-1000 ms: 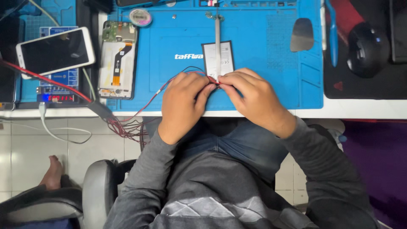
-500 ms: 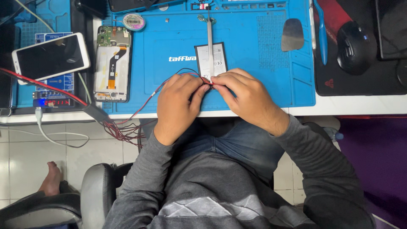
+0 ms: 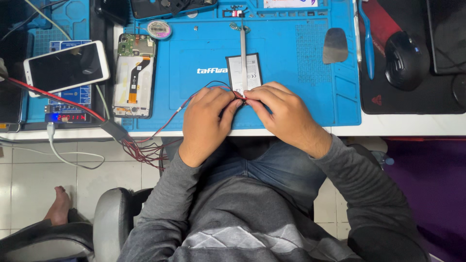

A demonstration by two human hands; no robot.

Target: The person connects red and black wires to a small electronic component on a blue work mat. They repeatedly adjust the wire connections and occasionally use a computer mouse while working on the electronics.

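So the big blue work mat point(image 3: 291, 63) took up most of the bench, and I'll place everything off that. The person in the grey sweater sat at the mat's near edge, with a grey chair point(image 3: 109, 218) below and left of it. Off the mat's right side sat a dark mouse pad point(image 3: 412, 99) with a black mouse point(image 3: 405, 60) on it. Off the mat's left side lay a white phone point(image 3: 65, 68), screen dark and tilted, resting on a small blue board.

On the mat's left part lay an opened phone frame point(image 3: 133, 75), its circuit board and orange flex showing. The left hand point(image 3: 206, 123) and right hand point(image 3: 286, 114) met at the mat's near edge, about the middle. Both had fingertips pinched together on the ends of the thin red and black wires point(image 3: 167, 123), right at the bottom edge of the flat phone battery point(image 3: 245, 73) that lay on the mat just beyond the hands. Whether the wire ends actually touched the battery, I couldn't tell, the fingers covered that. The wires ran from the hands off the mat's near-left corner into a red tangle hanging below the bench.

Smaller stuff: a blue toothbrush point(image 3: 366, 41) along the mat's right edge, a grey pry pick point(image 3: 336, 46) near that, slim tweezers point(image 3: 243, 53) laid across the battery, and a round tape roll point(image 3: 159, 30) at the mat's far left.
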